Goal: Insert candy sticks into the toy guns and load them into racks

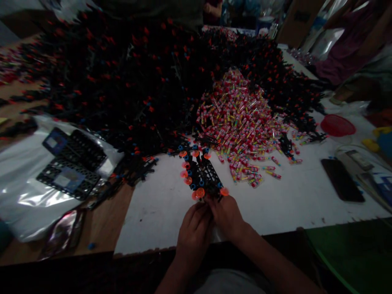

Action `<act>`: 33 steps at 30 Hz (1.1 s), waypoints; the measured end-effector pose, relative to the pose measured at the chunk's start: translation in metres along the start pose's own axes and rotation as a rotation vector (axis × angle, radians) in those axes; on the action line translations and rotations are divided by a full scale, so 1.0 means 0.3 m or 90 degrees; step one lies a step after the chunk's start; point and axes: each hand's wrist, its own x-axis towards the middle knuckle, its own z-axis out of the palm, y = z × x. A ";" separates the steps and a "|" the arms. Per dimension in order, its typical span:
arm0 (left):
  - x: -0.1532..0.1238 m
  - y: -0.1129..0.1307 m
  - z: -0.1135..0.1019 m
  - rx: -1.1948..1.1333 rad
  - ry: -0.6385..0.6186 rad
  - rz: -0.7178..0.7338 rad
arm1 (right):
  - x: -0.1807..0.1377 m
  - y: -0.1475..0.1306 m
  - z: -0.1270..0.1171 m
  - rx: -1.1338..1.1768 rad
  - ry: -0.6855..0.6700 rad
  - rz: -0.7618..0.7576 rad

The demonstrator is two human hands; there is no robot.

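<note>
A black plastic lattice frame (202, 174) with orange suction cups and blue caps lies on the white table top (159, 212) in front of me. My left hand (193, 229) and my right hand (227, 216) meet at its near end. Both have curled fingers that pinch the frame's near edge by an orange cup (199, 193). Just beyond the frame spreads a heap of small pink, yellow and green wrapped pieces (241, 118). Behind that rises a large pile of black frames with red and blue tips (122, 81).
Two flat black grids (73, 163) lie on clear plastic bags at the left. A dark phone (342, 179) rests on the table at the right, a red mesh bowl (337, 125) beyond it. Another person sits at the far right edge.
</note>
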 end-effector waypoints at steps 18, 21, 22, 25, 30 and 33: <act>-0.025 -0.059 0.012 0.032 -0.015 -0.030 | 0.249 0.772 -0.605 -0.221 0.316 0.350; -0.024 -0.062 0.016 0.039 -0.024 -0.031 | 0.229 0.813 -0.577 -0.216 0.289 0.373; -0.025 -0.064 0.016 0.041 -0.028 -0.030 | 0.220 0.817 -0.567 -0.212 0.281 0.377; -0.030 -0.069 0.015 0.039 -0.036 -0.023 | 0.205 0.823 -0.563 -0.208 0.263 0.363; -0.029 -0.074 0.013 0.038 -0.042 -0.021 | 0.264 0.832 -0.595 -0.242 0.255 0.253; -0.027 -0.075 0.017 0.041 -0.040 -0.018 | 0.301 0.831 -0.601 -0.255 0.247 0.198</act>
